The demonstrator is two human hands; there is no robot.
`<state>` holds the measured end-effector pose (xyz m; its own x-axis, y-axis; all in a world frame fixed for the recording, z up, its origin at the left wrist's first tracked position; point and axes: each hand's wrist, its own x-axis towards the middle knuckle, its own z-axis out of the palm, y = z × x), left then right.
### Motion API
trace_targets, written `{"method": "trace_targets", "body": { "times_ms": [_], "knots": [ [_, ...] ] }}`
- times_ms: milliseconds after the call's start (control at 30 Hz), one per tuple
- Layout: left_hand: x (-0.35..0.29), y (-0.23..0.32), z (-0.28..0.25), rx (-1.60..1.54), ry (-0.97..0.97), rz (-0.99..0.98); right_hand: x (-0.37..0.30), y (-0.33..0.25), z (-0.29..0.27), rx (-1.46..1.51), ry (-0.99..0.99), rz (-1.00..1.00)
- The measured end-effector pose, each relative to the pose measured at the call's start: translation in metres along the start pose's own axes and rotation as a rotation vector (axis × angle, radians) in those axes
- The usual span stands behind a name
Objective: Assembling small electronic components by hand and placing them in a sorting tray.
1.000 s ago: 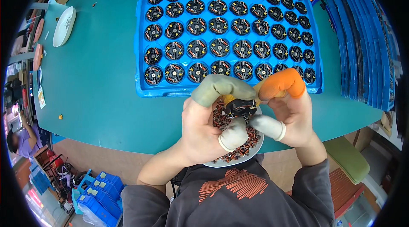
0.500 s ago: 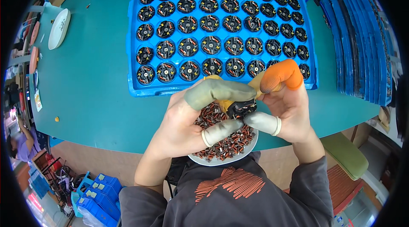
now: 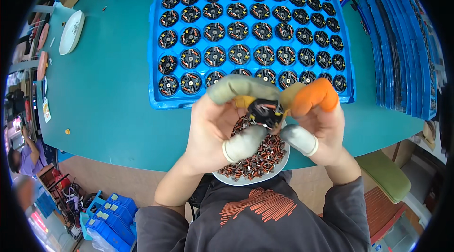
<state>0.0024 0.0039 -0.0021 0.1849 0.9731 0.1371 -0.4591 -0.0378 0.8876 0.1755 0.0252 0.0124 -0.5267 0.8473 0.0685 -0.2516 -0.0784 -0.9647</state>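
My left hand (image 3: 208, 131), in rubber finger cots, pinches a black round motor part (image 3: 266, 112) between thumb and fingers. The part is tilted, showing copper-coloured pieces on its face. On its right edge, the curled fingers and thumb of my right hand (image 3: 324, 129) close in; orange, yellowish and white cots cover the digits. Motion smears the fingertips, and a small piece between them cannot be made out. Below both hands, a white plate (image 3: 283, 163) holds a heap of small reddish-brown and grey pieces (image 3: 257, 164). The hands partly hide it.
Beyond my hands lies a blue tray (image 3: 156, 97) with rows of similar black round parts. Stacked blue trays (image 3: 402, 48) stand at the right. A white oval dish (image 3: 72, 32) sits at the far left of the green table (image 3: 113, 96). Blue bins (image 3: 111, 219) are on the floor.
The round part has tipped so that more of its face shows. Both hands have shifted slightly, the right fingertips along its edge. The whole view has moved a little.
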Motion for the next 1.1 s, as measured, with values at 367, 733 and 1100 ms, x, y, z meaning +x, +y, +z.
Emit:
{"method": "trace_targets", "body": {
  "times_ms": [367,733,1100],
  "knots": [
    [-0.002,-0.003,0.001,-0.142,0.109,-0.066,0.012,0.004,0.001,-0.978,0.023,-0.631],
    [-0.002,-0.004,0.004,-0.167,0.099,-0.029,0.013,0.003,-0.003,-0.983,0.009,-0.715],
    [-0.001,0.000,0.008,-0.324,0.117,-0.123,0.012,0.013,0.000,-0.533,0.112,-0.485]
  ]
}}
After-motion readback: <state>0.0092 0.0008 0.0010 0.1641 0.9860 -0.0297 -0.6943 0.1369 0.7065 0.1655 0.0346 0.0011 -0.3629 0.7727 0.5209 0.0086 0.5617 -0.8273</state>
